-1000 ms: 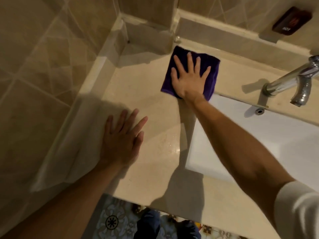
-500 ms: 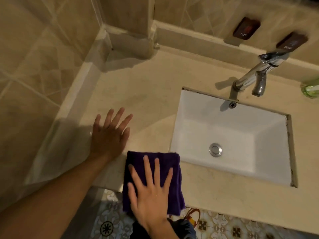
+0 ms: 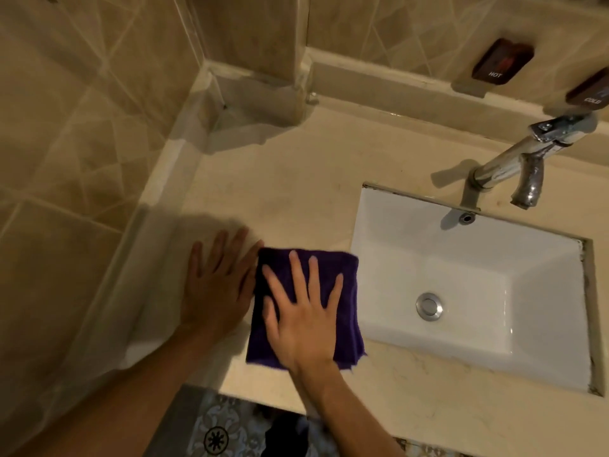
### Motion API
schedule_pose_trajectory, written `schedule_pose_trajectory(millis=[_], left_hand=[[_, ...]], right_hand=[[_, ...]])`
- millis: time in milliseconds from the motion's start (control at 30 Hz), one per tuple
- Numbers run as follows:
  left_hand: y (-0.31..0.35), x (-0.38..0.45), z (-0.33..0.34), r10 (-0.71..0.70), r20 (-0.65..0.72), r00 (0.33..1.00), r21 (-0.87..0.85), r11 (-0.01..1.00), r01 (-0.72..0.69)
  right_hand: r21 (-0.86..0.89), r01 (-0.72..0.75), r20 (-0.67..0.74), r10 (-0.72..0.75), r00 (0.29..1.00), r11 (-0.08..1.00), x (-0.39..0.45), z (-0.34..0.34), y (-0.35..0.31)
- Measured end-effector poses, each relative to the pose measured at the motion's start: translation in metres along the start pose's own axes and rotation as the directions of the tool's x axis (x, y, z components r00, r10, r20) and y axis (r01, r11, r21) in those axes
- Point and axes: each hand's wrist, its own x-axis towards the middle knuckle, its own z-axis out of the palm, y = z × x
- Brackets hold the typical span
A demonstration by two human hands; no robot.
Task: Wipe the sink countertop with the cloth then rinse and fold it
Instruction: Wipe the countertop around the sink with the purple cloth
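Beside the sink [image 3: 468, 278], keep right hand [image 3: 304, 319] flat, fingers spread, pressing cloth [image 3: 346, 291] (gripping nothing), left hand [image 3: 216, 285] flat on countertop [image 3: 290, 199], overlapping strokes.

Folded purple cloth [image 3: 346, 291] flat on countertop [image 3: 296, 192]

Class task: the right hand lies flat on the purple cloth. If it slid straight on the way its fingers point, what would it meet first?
Bare countertop first, then probably the back ledge under the wall; the right hand points away from the person, left of the sink.
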Motion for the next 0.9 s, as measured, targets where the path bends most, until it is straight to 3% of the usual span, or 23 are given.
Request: schedule_pose_trajectory(millis=[533,733,900], left_hand=[[-0.004,0.000,0.001,0.037,-0.107,0.994,-0.007,0.999,-0.038],[-0.004,0.001,-0.001,0.038,-0.129,0.991,-0.030,0.999,-0.043],[-0.003,0.002,-0.002,0.022,-0.059,0.998,-0.021,1.000,-0.023]], right_hand=[[0.044,-0.190,0.006,0.190,0.982,0.981,0.280,-0.048,0.075],[0.024,-0.183,0.005,0.183,0.983,0.983,0.317,-0.056,0.089],[0.012,-0.149,-0.005,0.149,0.989,0.989,0.314,-0.054,0.094]])
